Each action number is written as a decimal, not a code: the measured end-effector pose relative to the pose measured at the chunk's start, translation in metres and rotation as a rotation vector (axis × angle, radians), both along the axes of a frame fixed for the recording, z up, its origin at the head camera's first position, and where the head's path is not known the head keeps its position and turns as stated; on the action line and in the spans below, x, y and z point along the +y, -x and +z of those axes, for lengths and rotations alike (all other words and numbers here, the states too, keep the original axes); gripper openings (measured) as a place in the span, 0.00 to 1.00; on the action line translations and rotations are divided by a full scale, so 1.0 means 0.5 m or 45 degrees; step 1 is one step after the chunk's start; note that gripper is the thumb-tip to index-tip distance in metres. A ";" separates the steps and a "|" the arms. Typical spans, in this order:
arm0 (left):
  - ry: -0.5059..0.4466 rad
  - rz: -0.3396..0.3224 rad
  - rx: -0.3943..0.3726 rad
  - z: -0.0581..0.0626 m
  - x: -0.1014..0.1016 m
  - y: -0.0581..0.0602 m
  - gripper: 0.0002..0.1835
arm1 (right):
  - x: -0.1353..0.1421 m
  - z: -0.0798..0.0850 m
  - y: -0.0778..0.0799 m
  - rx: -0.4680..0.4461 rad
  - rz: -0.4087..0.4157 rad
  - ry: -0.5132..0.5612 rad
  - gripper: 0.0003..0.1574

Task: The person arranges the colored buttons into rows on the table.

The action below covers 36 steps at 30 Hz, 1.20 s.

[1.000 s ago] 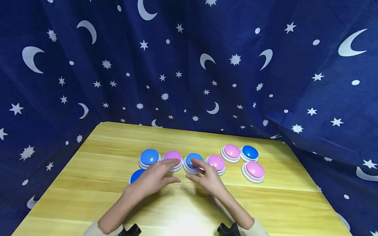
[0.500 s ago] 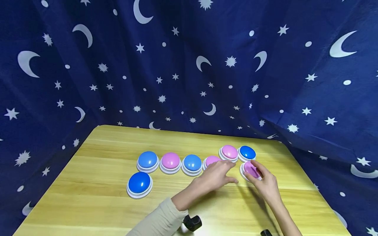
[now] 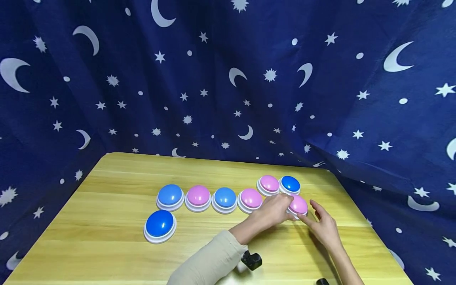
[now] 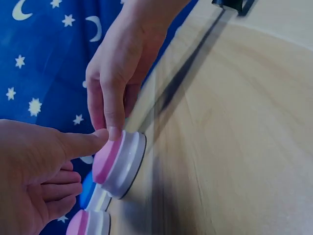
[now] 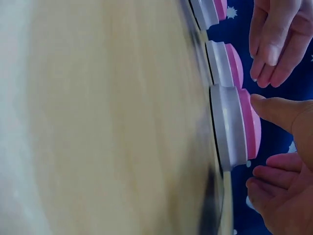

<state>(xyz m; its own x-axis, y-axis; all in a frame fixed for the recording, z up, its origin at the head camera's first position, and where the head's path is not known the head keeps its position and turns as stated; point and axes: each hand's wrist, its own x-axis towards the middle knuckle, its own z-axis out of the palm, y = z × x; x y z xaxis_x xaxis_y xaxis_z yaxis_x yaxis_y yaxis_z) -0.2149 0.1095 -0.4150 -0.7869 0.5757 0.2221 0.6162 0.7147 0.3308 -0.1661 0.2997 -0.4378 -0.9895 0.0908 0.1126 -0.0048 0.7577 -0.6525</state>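
A pink dome button [image 3: 298,204] on a white round base sits between my two hands at the right of the table. My left hand [image 3: 272,210] reaches over its left side, fingertips near its far edge. My right hand [image 3: 323,228] stands at its right with the fingers spread. The right thumb [image 5: 274,108] appears to touch the pink dome in the right wrist view. Both thumbs come close together at that button [image 4: 108,159] in the left wrist view. Neither hand is seen gripping it. The left hand partly covers its base in the head view.
Behind stand another pink button [image 3: 269,183] and a dark blue button [image 3: 290,184]. Leftward runs a row of a pink button [image 3: 251,198], a light blue one [image 3: 225,197], a pink one [image 3: 198,196] and a light blue one [image 3: 170,195]. A dark blue button [image 3: 160,224] sits nearer.
Both hands have moved right from the middle of the table to the pink button. In the last half second the left hand came closer to it and the right hand's fingers spread away.
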 end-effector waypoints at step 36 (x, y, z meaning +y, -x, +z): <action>0.121 0.057 -0.114 -0.038 0.057 0.052 0.13 | -0.005 -0.023 0.033 -0.123 0.049 0.013 0.52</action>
